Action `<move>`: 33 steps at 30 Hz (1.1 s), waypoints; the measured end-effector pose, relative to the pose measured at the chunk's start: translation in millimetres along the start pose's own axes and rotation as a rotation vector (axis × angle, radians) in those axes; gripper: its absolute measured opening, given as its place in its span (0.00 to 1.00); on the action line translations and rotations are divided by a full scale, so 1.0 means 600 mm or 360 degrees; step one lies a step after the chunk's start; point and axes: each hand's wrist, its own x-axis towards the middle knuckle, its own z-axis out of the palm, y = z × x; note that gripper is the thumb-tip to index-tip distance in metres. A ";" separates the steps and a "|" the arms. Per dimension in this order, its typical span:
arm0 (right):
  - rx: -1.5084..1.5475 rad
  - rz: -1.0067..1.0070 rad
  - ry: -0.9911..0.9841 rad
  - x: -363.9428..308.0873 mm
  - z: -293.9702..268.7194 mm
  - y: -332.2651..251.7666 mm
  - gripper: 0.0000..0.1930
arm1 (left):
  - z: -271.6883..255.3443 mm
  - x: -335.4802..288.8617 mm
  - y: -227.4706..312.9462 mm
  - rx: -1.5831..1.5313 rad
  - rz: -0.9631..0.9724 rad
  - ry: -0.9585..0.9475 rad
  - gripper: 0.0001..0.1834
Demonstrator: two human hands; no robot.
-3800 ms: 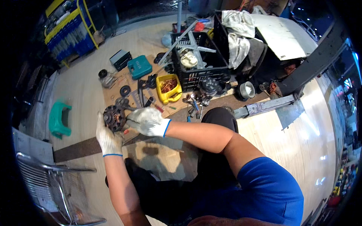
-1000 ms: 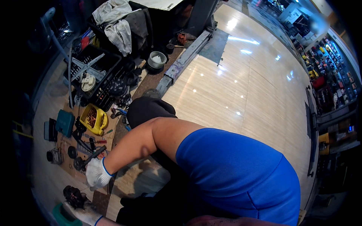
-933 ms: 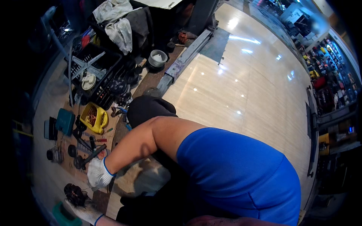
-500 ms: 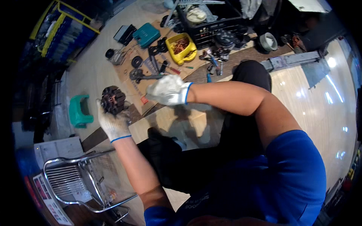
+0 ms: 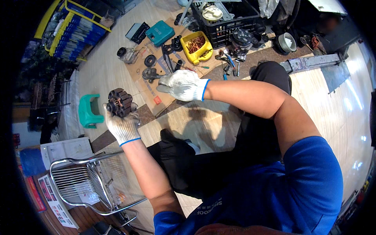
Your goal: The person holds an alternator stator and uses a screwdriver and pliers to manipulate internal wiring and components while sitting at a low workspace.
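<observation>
My left hand (image 5: 123,124), in a white knitted glove with a blue cuff, is closed around a rotor (image 5: 120,102). This part is dark and blocky around its rim, with copper-coloured windings in the middle. Across from it, my right hand (image 5: 184,85), gloved the same way, is held over the cardboard (image 5: 148,93) with its fingers folded together. Whatever those fingers may hold is hidden. Just left of the right fingertips lies a grey metal part (image 5: 150,73) with a round head.
Spread on the cardboard are a black ring (image 5: 150,60), a teal case (image 5: 160,33) and a yellow cut-open jug (image 5: 197,47) of copper-coloured scraps. A black crate (image 5: 231,29) stands behind. A green stool (image 5: 89,111) and a metal-framed chair (image 5: 74,182) are at left.
The whole view has shifted slightly, moving the scene to the right. My right hand has moved a little farther over the cardboard, covering the grey part's handle. The rotor stays in my left hand.
</observation>
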 end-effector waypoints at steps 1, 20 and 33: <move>0.0020 -0.0018 0.0003 0.003 0.006 0.007 0.16 | 0.002 0.001 -0.001 0.0026 0.0031 0.0031 0.24; -0.0378 -0.0036 -0.0368 -0.011 -0.011 0.053 0.10 | -0.017 0.002 0.011 -0.0083 -0.0061 -0.0070 0.24; -0.0393 0.0143 -0.0401 0.004 -0.047 0.033 0.18 | -0.034 0.002 0.029 -0.0244 -0.0015 -0.0185 0.25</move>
